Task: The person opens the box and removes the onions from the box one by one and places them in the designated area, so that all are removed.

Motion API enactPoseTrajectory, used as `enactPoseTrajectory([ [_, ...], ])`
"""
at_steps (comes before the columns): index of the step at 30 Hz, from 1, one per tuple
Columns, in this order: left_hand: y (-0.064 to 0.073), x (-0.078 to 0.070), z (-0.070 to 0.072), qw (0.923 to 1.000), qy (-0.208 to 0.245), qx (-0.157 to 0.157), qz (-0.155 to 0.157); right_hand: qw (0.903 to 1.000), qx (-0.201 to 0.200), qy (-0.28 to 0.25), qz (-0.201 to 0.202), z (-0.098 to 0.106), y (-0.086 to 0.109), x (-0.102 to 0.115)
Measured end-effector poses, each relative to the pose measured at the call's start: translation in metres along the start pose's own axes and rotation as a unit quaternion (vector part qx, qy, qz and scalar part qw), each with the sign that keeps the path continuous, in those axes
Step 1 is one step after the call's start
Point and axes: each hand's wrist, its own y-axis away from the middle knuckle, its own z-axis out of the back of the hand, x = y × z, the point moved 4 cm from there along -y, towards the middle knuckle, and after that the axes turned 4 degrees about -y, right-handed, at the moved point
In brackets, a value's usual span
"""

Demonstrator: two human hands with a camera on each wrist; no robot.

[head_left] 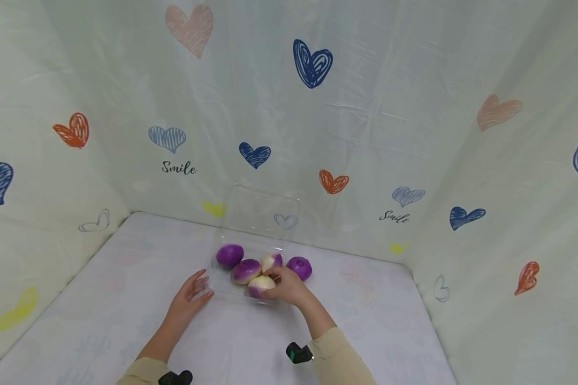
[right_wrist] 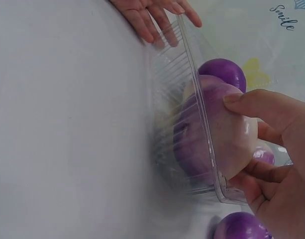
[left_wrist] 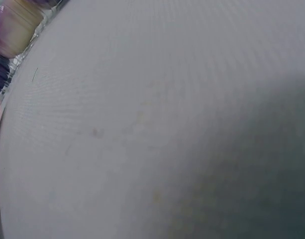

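A clear plastic box [head_left: 220, 283] stands on the table with its lid folded up behind. My right hand [head_left: 291, 289] pinches a purple-and-white turnip [right_wrist: 234, 132] between thumb and fingers, at the front right of the box, partly below the rim. At the box's left end, my left hand [head_left: 189, 297] holds the corner, its fingers curved about the wall. Also in the box are a purple turnip [head_left: 229, 255], a purple-and-cream turnip [head_left: 246, 271] and a mostly white turnip [head_left: 272, 260]. Another purple turnip [head_left: 300, 268] lies outside, just right of the box.
The transparent lid [head_left: 255, 211] leans upright near the back wall. A pale cloth covers the table [head_left: 366, 321]. Curtains printed with hearts [head_left: 313, 64] hang behind and at both sides.
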Motion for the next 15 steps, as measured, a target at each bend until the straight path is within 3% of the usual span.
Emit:
enactPoseTrajectory([
  [4, -0.0009, 0.001, -0.0004, 1.0, -0.001, 0.0, 0.007, 0.9999, 0.001, -0.015, -0.003, 0.0003, 0.0007, -0.0017],
  [15, 0.0023, -0.001, -0.0001, 0.9999, 0.005, -0.004, -0.015, 0.9991, -0.02, -0.036, 0.005, 0.0067, 0.0067, 0.0015],
])
